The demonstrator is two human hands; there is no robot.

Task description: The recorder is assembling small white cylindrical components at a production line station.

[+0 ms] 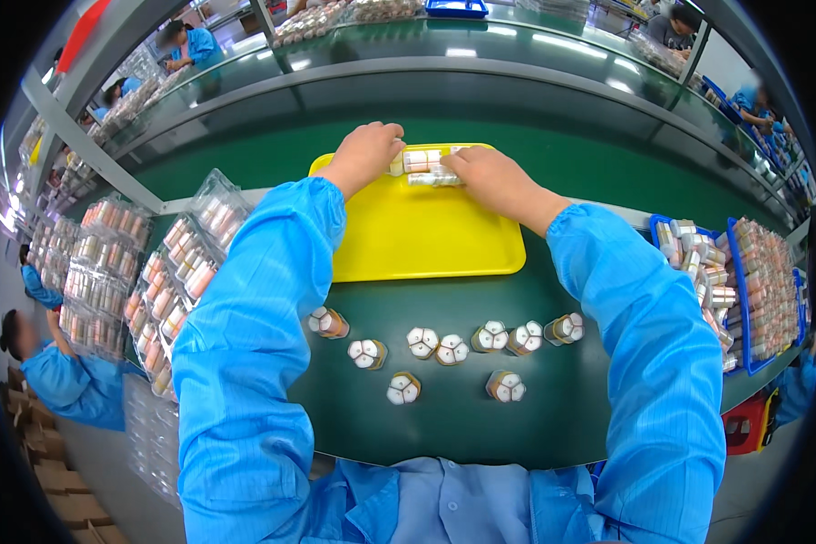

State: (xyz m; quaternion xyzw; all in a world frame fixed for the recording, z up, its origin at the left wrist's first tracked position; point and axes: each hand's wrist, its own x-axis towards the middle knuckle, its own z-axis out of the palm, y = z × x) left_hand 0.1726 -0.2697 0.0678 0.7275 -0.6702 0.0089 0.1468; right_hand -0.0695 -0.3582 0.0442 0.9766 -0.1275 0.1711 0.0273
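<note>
Both hands reach over the far edge of a yellow tray [426,238] on the green table. At its far left, my left hand [364,159] curls its fingers against a small pale-yellow and white tube [396,166]. From the right, the thumb and fingers of my right hand [497,181] close on the end of a bundle of small white tubes [435,179]. Just behind lies another banded bundle [422,160], on its side between the hands. Nearer to me stand several tube bundles [423,342] with round white ends up.
Clear plastic trays of tubes [109,272] are stacked at the left. Blue crates [742,299] at the right hold many bundles. A green conveyor belt [272,150] runs beyond the table. Other people in blue work nearby, one at a far-left bench [195,45].
</note>
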